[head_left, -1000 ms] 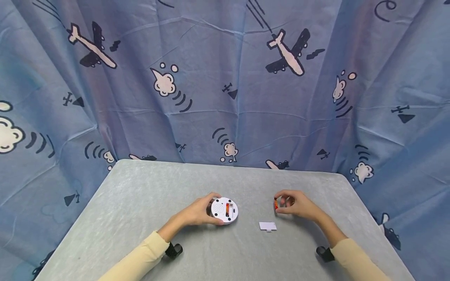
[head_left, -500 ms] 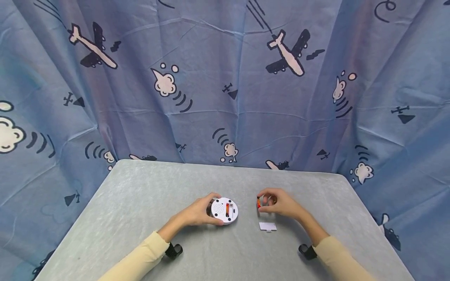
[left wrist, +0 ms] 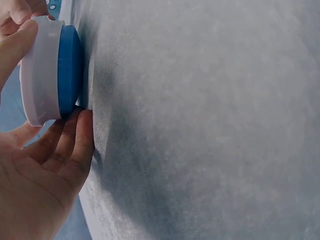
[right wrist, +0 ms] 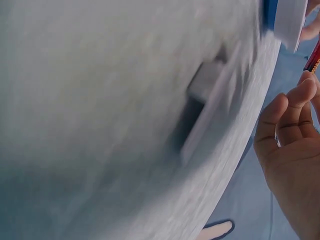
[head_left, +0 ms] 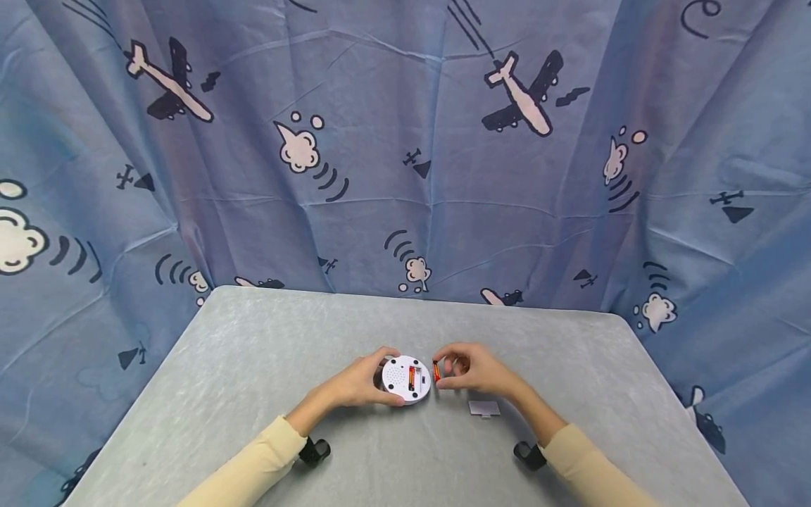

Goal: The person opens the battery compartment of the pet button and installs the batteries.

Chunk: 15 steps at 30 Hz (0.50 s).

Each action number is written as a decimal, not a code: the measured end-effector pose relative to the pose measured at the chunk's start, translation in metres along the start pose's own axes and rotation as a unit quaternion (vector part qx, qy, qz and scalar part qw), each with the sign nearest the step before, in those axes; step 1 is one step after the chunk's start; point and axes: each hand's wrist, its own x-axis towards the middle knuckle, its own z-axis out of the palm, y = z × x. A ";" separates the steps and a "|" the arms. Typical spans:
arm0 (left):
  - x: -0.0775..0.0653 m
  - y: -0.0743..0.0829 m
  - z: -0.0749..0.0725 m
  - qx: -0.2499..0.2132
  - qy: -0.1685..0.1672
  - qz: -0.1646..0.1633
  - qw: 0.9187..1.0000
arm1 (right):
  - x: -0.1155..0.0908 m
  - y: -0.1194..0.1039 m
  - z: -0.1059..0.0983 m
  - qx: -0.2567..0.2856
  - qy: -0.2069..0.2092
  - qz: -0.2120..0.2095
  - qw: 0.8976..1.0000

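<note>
My left hand [head_left: 358, 382] grips a round white device [head_left: 395, 384] by its left side, thumb and fingers spread around the rim. Its underside faces up, showing speaker holes, dark feet and an uncovered compartment with one red-and-orange battery [head_left: 411, 379] in it. From the side, in the left wrist view, the device has a white body [left wrist: 41, 75] and a blue lower part [left wrist: 70, 70]. Between thumb and fingertips, my right hand [head_left: 472, 369] pinches a second battery [head_left: 436, 371], close to the device's right edge. In the right wrist view this battery [right wrist: 313, 59] shows only partly.
A small white battery cover [head_left: 484, 408] with a tab lies on the grey table [head_left: 304, 324], just below the right hand. Behind the table hangs a blue curtain [head_left: 355, 155] printed with airplanes. Each wrist bears a black camera mount.
My right hand has moved left with the battery, from the table's right side to right beside the device. The left hand and the device stay in place.
</note>
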 end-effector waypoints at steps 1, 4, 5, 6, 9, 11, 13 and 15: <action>0.000 0.000 0.000 -0.001 -0.001 0.000 1.000 | 0.001 -0.002 0.002 0.003 -0.003 -0.003 1.000; 0.000 0.000 0.000 -0.002 -0.003 0.003 1.000 | 0.005 -0.007 0.009 0.010 -0.012 -0.014 1.000; 0.000 0.000 0.000 -0.001 -0.004 0.004 1.000 | 0.005 -0.008 0.011 0.012 -0.016 -0.017 1.000; 0.001 0.000 0.000 0.001 -0.005 0.003 1.000 | 0.006 -0.008 0.013 0.010 -0.018 -0.019 1.000; 0.001 0.000 0.000 0.002 -0.007 0.003 1.000 | 0.008 -0.009 0.017 0.010 -0.027 -0.027 0.999; 0.000 0.000 0.000 0.002 -0.006 0.004 1.000 | 0.008 -0.009 0.018 0.014 -0.032 -0.029 0.999; 0.000 0.000 0.000 0.004 -0.005 0.006 1.000 | 0.009 -0.009 0.020 0.022 -0.034 -0.036 0.999; 0.000 0.000 0.000 0.005 -0.004 0.006 1.000 | 0.009 -0.009 0.021 0.028 -0.035 -0.042 0.998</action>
